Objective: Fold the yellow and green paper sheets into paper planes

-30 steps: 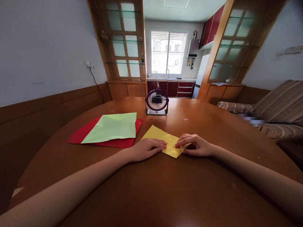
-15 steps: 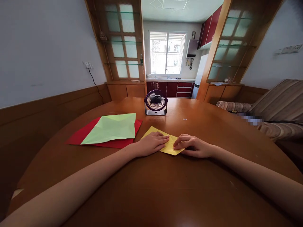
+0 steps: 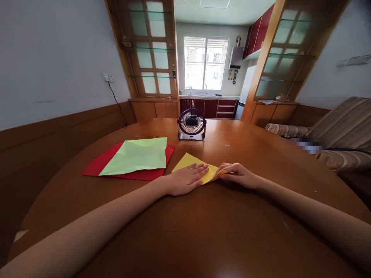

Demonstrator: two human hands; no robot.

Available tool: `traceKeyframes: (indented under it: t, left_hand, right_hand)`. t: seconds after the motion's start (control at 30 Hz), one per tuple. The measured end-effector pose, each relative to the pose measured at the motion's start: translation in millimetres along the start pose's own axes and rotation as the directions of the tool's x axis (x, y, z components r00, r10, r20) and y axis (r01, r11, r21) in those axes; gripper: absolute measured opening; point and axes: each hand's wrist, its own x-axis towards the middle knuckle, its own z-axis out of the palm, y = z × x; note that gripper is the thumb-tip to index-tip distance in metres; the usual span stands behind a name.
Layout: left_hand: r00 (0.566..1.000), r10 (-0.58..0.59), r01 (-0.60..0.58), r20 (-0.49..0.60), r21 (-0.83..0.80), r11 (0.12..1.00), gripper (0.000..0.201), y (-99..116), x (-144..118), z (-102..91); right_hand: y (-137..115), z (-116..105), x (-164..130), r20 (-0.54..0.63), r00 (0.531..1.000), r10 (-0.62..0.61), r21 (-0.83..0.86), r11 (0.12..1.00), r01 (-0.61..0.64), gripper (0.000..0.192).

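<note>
The folded yellow paper (image 3: 211, 173) lies just below the frame's middle, long axis slanting from upper left to lower right, one corner pointing up the frame, the right end lifted. The left hand (image 3: 188, 178) presses flat on it, fingers slightly spread; the right hand (image 3: 236, 173) has its grip pinching the lifted edge. This looks like folding, which calls next for alignment before creasing. Green paper (image 3: 139, 156) overlaps red paper (image 3: 106, 162) at left on the counter (image 3: 185, 231).
</note>
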Motion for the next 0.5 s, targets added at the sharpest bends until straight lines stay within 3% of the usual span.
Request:
traceKeyframes:
  t: [0.33, 0.5]
  left_hand:
    - [0.998, -0.051, 0.051, 0.034, -0.012, 0.999, 0.058, 7.4, -1.8, 3.1]
    - [0.995, -0.038, 0.042, 0.093, -0.043, 0.998, 0.058, 8.2, -2.2, -2.2]
  right_hand:
    - [3.2, 2.7, 3.1, -0.042, 0.966, 0.254, 0.236, 0.942, -0.238, 0.040]
    - [6.8, 8.4, 5.0, -0.116, 0.940, 0.320, 0.242, 0.927, -0.285, 0.041]
